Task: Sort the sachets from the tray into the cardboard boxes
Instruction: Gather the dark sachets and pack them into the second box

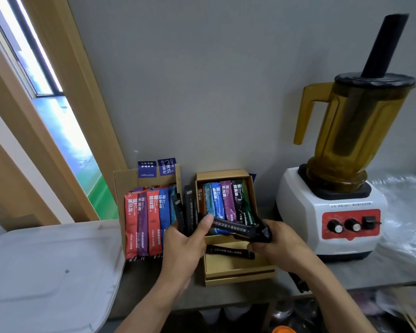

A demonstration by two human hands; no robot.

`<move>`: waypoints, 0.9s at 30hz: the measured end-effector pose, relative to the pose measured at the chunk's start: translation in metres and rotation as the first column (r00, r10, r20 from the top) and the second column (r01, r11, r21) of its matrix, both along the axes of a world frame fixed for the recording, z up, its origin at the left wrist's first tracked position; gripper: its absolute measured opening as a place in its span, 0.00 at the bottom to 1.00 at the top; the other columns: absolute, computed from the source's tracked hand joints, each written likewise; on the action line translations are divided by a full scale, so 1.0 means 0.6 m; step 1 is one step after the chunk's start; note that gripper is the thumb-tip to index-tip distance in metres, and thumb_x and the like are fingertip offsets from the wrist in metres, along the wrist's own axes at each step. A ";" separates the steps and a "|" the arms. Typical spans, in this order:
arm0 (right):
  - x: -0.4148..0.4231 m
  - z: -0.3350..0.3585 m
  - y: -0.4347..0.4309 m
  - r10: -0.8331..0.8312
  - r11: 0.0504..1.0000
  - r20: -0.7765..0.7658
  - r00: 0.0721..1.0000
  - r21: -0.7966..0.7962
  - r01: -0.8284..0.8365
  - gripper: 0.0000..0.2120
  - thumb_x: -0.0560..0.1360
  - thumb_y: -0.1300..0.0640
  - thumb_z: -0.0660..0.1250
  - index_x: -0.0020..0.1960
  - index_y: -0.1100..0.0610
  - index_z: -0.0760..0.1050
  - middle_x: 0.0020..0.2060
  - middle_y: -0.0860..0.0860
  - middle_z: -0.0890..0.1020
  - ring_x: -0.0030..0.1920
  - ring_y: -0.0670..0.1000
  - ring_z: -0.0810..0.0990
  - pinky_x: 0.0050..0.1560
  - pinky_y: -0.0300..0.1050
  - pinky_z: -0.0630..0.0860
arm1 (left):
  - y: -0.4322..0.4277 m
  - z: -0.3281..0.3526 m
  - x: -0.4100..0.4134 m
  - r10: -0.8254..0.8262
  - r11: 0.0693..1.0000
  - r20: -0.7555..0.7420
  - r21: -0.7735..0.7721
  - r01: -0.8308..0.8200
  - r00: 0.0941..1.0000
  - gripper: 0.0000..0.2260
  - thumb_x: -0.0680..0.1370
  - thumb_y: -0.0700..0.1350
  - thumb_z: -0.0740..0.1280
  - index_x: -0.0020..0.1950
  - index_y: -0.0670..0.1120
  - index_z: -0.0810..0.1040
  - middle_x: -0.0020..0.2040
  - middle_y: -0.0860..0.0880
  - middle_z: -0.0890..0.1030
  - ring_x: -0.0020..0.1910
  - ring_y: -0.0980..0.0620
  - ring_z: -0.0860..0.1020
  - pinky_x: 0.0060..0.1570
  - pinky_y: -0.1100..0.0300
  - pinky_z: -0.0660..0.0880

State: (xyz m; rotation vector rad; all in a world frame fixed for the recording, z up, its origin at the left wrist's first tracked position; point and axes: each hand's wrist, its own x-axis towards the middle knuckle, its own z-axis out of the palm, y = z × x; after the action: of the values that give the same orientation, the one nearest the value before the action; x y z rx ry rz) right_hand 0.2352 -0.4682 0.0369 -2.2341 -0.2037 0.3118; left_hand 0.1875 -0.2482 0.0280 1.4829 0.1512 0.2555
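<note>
- Left hand (185, 241): fingers (202, 224) are curled round the lower ends of a fan (179, 210) of black sachets. The fan stands upright between the left box (120, 186) and the right box (238, 276).
- Right hand (276, 246): fingers are closed on one end of a black sachet (235, 227), which lies crosswise over the right box. Its other end reaches the left thumb.
- A loose sachet (228, 252), also black, lies flat in the front part of the right box. Coloured sachets (226, 203) fill the rear part, and more stand in the left box.
- Risk: the fan is splayed and held only at its base. If the left grip loosens while the crosswise sachet is drawn away, sachets could slide out and drop between the boxes.
- Risk: both boxes hold mixed colours, so a black sachet could land among the wrong rows. The blurred print makes checking harder.
- Risk: the right box sits near the edge of the surface (346, 272). A push from the right forearm could shift it toward the edge.
- Risk: a dark strip (298, 283) hangs at that edge below the forearm. It cannot be identified, but if it is a sachet, it may fall.
- The blender (329, 212) stands just beside the right hand, so a wide sweep could knock it.
- A white plastic piece (46, 260) at the left may be a tray or a lid; the view does not settle which.
</note>
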 end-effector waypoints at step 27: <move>0.003 0.002 -0.007 -0.196 0.850 -0.233 0.953 0.444 0.283 0.13 0.73 0.55 0.78 0.56 0.55 0.81 0.42 0.53 0.89 0.39 0.50 0.85 0.41 0.45 0.76 | -0.014 0.004 0.023 0.020 0.990 -0.027 0.141 -0.016 0.999 0.11 0.77 0.49 0.73 0.57 0.46 0.81 0.36 0.54 0.82 0.31 0.57 0.80 0.30 0.68 0.73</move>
State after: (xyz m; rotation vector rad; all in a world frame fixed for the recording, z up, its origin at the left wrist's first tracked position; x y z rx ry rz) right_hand 0.2371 -0.4724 0.0382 -1.7076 0.0940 0.2878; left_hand 0.2013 -0.2567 0.0306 1.6261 0.1719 0.2642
